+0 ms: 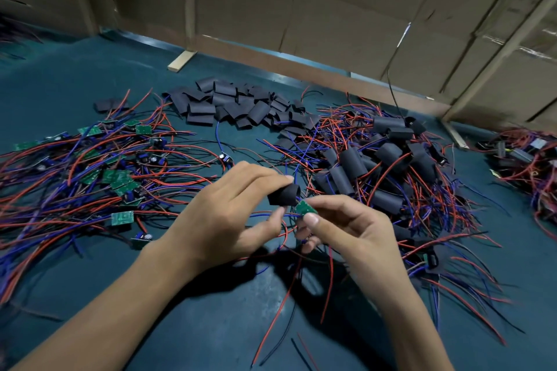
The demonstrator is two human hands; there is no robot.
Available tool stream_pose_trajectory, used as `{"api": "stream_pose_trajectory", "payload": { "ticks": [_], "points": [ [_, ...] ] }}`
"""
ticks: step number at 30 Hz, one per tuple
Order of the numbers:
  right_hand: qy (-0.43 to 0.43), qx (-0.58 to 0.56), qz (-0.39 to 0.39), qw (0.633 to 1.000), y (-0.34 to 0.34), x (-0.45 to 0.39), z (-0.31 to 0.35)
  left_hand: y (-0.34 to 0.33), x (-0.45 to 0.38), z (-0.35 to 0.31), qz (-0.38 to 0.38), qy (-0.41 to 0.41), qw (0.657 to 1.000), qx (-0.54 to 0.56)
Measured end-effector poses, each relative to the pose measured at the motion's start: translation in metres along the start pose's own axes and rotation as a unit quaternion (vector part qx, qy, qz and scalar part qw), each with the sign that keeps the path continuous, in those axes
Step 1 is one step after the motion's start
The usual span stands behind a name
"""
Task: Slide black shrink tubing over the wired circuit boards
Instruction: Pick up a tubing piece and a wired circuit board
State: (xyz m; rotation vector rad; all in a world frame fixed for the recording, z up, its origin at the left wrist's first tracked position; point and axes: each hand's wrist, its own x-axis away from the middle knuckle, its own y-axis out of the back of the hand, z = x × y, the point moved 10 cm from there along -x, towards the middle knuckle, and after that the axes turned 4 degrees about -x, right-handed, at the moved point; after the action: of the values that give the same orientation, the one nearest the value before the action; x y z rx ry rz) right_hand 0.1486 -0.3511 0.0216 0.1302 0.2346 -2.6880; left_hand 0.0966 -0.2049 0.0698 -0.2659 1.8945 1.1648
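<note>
Both forearms reach in from the near edge of the desk (211, 340), and the hands meet close together above its middle. Off toward the left edge sprawls a tangle of bare circuit boards (117, 179), green, with red and blue wires running every way. Moving right, the left hand (229, 214) pinches a black shrink tube (284, 195) between thumb and forefinger, its open mouth turned toward the other hand. Just beside that mouth sits a small green circuit board (304, 208), pinched at its end by the thumb and fingers of the right hand (346, 229); its red, blue and black wires hang down between the two hands onto the desk. Whether the board's tip is already inside the tube, I cannot tell. Behind the hands, near the far edge, lies a pile of empty tubes (238, 105). Further right is a heap of sleeved boards (388, 156), wires trailing out. Cardboard walls (331, 9) close off the far side.
</note>
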Motion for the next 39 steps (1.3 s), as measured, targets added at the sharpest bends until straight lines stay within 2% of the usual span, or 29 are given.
{"api": "stream_pose_trajectory", "payload": {
  "ticks": [7,16,20,26,33,36,39],
  "points": [
    [0.012,0.014,-0.074,0.997,0.019,-0.002,0.002,0.006,-0.001,-0.005,-0.008,-0.038,0.999,-0.01],
    [0.074,0.048,-0.078,0.993,0.014,0.005,0.021,0.0,0.002,-0.004,-0.001,-0.03,1.0,0.007],
    [0.105,0.077,-0.078,0.988,0.015,0.008,0.024,0.002,0.001,-0.009,-0.004,-0.054,0.998,-0.03],
    [0.2,0.151,-0.059,0.966,0.007,0.014,0.036,0.008,0.0,-0.014,-0.032,-0.058,0.995,-0.08],
    [0.209,0.169,-0.05,0.962,0.002,0.016,0.038,0.012,0.0,-0.017,-0.045,-0.061,0.993,-0.094],
    [0.183,0.15,-0.051,0.97,0.001,0.014,0.034,0.009,0.001,-0.018,-0.038,-0.07,0.994,-0.068],
    [0.12,0.072,-0.062,0.988,0.005,0.009,0.025,0.008,0.001,-0.02,-0.033,-0.075,0.995,-0.053]
  ]
}}
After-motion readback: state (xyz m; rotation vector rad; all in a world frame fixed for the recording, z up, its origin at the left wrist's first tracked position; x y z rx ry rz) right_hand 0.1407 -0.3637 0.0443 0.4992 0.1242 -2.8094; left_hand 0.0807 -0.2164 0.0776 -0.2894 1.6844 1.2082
